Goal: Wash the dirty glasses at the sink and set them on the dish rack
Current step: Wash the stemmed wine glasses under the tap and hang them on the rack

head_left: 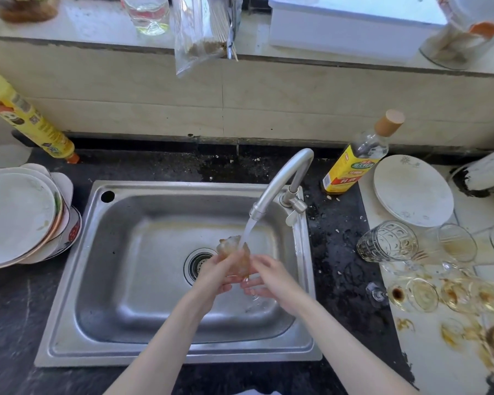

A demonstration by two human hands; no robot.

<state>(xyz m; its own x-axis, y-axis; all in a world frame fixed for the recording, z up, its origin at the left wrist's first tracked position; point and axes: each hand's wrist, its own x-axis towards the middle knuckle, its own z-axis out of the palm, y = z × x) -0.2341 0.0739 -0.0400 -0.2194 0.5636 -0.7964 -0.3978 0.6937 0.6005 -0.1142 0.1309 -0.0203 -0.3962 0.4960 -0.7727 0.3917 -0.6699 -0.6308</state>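
Here, a stainless steel sink (143, 280) is set into a dark speckled stone surface (334, 269), backed by a beige tiled wall (240, 106) and a pale ledge (97, 21) crowded with jars and bags. Over the basin, a brown-stained clear glass (234, 258) is held under the stream from the curved metal tap (283, 181). The left hand (220, 277) grips the glass with its fingers curled round it; the right hand (268, 280) holds its lower end, fingers wrapped loosely about it. On the left stands a stack of used white plates (20, 220) beside a yellow bottle (26, 115). On the right, a white board (428, 337) carries more stained glasses (388, 240) and a white plate (411, 189), near a yellow-labelled bottle with a cork-coloured cap (357, 161).
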